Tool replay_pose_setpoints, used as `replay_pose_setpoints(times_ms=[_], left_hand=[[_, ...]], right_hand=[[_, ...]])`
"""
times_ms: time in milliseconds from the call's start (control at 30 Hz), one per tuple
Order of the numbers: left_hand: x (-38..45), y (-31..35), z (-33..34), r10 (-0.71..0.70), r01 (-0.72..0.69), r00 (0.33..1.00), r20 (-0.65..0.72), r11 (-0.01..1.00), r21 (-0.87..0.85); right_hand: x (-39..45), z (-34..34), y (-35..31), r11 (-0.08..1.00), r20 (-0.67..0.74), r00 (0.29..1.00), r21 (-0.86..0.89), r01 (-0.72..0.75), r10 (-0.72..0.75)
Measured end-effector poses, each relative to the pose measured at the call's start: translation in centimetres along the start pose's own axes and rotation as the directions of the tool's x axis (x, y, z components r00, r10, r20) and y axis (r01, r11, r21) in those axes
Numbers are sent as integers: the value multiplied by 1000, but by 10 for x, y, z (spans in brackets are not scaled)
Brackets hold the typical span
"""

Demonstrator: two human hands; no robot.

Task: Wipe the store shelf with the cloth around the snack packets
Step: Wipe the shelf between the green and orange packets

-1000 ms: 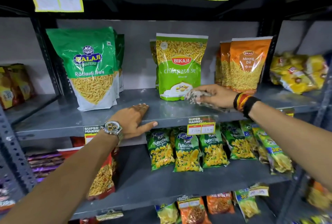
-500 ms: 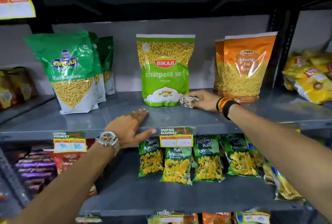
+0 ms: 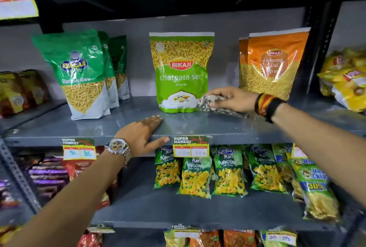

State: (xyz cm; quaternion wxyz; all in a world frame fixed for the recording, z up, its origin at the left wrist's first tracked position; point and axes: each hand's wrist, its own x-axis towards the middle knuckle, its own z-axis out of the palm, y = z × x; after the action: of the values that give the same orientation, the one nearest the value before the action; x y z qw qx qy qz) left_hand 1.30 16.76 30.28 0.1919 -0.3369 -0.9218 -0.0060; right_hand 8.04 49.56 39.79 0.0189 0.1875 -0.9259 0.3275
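Note:
The grey metal shelf holds a green Bikaji Chatpata Sev packet standing upright at its middle. My right hand grips a crumpled patterned cloth and presses it on the shelf against the packet's lower right corner. Resting flat on the shelf's front edge, fingers spread, is my left hand, with a watch on its wrist. Green Balaji Ratlami Sev packets stand to the left. Orange Bikaji Moong Dal packets stand to the right, just behind my right hand.
Price tags hang on the shelf's front lip. Several green puffcorn packets hang on the shelf below. Yellow packets fill the bay to the right, dark packets the bay to the left. A black upright post stands at right.
My right hand with the cloth moved deeper onto the shelf, up against the Chatpata Sev packet's right corner. The camera drew closer. My left hand stayed on the shelf edge.

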Motion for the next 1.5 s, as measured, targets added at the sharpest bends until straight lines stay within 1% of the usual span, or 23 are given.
replay_pose_setpoints(times_ms=[33, 100, 167, 233, 333, 400, 467, 500, 533, 633, 700, 733, 767, 833, 867, 900, 933, 1000, 1067, 1133, 1267, 1400, 1500], left_hand=[[0, -1, 0, -1, 1, 1000, 3, 1000, 2], [0, -1, 0, 8, -8, 1000, 11, 1000, 2], [-1, -1, -1, 15, -15, 1000, 12, 1000, 1], [-1, 0, -2, 16, -17, 1000, 12, 1000, 5], [-1, 0, -4, 25, -25, 1000, 7, 1000, 8], [-3, 1, -4, 38, -38, 999, 1, 999, 12], [-4, 1, -5, 46, -46, 999, -13, 999, 6], [-4, 1, -6, 53, -53, 999, -13, 999, 4], [-4, 2, -8, 61, -61, 998, -12, 998, 3], [-6, 1, -8, 69, -69, 998, -14, 998, -7], [-7, 1, -8, 70, -70, 998, -6, 998, -7], [-7, 2, -8, 66, -66, 998, 3, 998, -8], [-7, 2, -8, 62, -62, 998, 11, 998, -9], [-6, 1, -9, 55, -55, 998, 23, 998, -9], [-6, 0, -10, 54, -54, 998, 28, 999, -6], [-5, 1, -10, 55, -55, 998, 27, 998, -2], [-5, 2, -10, 62, -62, 998, 19, 998, 2], [-1, 12, -11, 103, -103, 995, -20, 995, 7], [7, 29, -13, 159, -158, 986, -48, 987, 24], [17, 46, -14, 206, -203, 978, -43, 977, 58], [32, 65, -12, 252, -253, 968, 19, 961, 111], [36, 65, -6, 218, -222, 974, 54, 972, 74], [39, 63, 0, 219, -220, 975, 29, 973, 64]], right_hand=[[15, -3, 7, 999, -47, 999, -37, -26, 24], [38, 7, 22, 989, -76, 994, -113, -93, 84], [53, 25, 34, 984, -82, 988, -118, -136, 127], [50, 38, 27, 987, -75, 988, -88, -138, 132], [23, 52, 2, 994, 7, 996, -59, -87, 87], [-4, 57, -18, 999, 145, 989, 6, -42, 41], [-15, 43, -29, 999, 258, 966, -20, -29, 33], [-15, 33, -31, 996, 247, 967, -68, -52, 67], [-13, 22, -30, 991, 191, 975, -94, -99, 116], [-11, 14, -15, 967, -84, 971, -104, -231, 223], [-15, 32, -11, 958, -176, 953, -106, -266, 245], [-20, 43, -11, 963, -186, 954, -91, -254, 235], [-26, 52, -17, 972, -155, 963, -51, -230, 220], [-43, 62, -33, 977, -16, 977, 8, -212, 212], [-50, 61, -38, 980, 31, 979, 21, -200, 199], [-57, 57, -39, 983, 34, 983, 28, -181, 180], [-62, 50, -38, 986, 0, 986, 28, -167, 167], [-63, 27, -24, 985, -140, 975, 54, -165, 171], [-54, 6, -13, 982, -327, 927, 98, -162, 186], [-38, -6, -8, 983, -440, 880, 115, -144, 180], [3, -11, 10, 984, -475, 863, 117, -132, 172], [46, -12, 53, 986, -487, 858, 117, -121, 163], [78, -14, 86, 983, -465, 867, 130, -132, 178]])
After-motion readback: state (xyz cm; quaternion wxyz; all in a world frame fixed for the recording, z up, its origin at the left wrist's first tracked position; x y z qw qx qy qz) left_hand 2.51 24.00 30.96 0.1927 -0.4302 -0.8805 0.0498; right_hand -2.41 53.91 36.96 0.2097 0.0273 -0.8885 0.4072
